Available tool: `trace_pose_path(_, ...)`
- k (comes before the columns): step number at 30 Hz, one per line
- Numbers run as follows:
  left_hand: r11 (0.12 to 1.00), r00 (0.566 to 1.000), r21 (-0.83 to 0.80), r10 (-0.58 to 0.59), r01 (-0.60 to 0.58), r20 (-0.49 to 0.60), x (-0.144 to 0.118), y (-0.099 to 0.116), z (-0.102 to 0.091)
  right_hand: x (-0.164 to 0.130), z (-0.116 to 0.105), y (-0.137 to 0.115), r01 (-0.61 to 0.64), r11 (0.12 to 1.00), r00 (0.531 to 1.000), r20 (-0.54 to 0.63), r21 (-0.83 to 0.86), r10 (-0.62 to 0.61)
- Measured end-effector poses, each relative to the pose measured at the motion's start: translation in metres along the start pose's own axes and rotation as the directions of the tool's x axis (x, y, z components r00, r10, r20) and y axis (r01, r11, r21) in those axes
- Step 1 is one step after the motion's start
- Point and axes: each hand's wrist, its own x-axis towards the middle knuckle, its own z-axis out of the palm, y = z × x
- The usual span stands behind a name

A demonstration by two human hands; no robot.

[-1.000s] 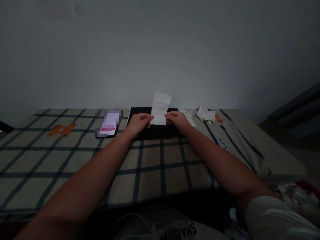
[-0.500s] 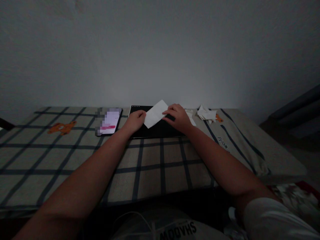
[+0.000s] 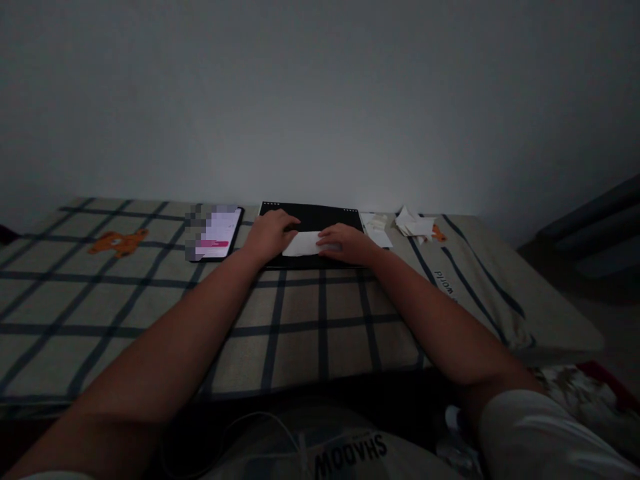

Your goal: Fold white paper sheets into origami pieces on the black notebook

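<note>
A white sheet of paper point(image 3: 303, 244) lies on a flat black board point(image 3: 320, 216) in front of me. At the paper's left end is my left hand point(image 3: 273, 233), thumb and fingers apart, the thumb close to its edge. My right hand point(image 3: 345, 243) rests on the right end with its fingers stretched over the sheet, covering that part. Neither hand grips the paper between its fingers, as far as shows.
Left of the board lies a lit phone point(image 3: 220, 233). To the right are loose white papers point(image 3: 379, 233) and a crumpled or folded paper piece point(image 3: 414, 223). A checked cloth point(image 3: 300, 313) covers the surface, and a wall point(image 3: 310, 113) rises behind it.
The paper, earlier held tilted up between both hands, now lies flat on the black board. My left hand has let go and opened; my right hand has come down onto the sheet.
</note>
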Motion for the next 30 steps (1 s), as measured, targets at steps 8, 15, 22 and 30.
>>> trace_pose_path(8,0.942,0.929,-0.167,0.321,-0.292,0.185,-0.002,0.010,-0.005,0.002,-0.002,-0.007,-0.047,0.999,0.999,-0.009,-0.014,0.047)
trace_pose_path(15,0.919,0.947,-0.358,0.249,-0.166,0.202,-0.001,-0.001,-0.002,0.000,-0.007,-0.008,-0.084,0.996,0.996,0.007,-0.035,0.084)
trace_pose_path(22,0.896,0.955,-0.427,0.224,-0.123,0.194,-0.001,-0.004,-0.006,0.001,-0.007,-0.003,-0.071,0.997,0.997,0.037,-0.042,0.073)
trace_pose_path(30,0.904,0.958,-0.396,0.239,-0.159,0.162,-0.002,-0.004,-0.009,0.000,-0.009,-0.005,-0.079,0.996,0.997,-0.010,-0.033,0.078)
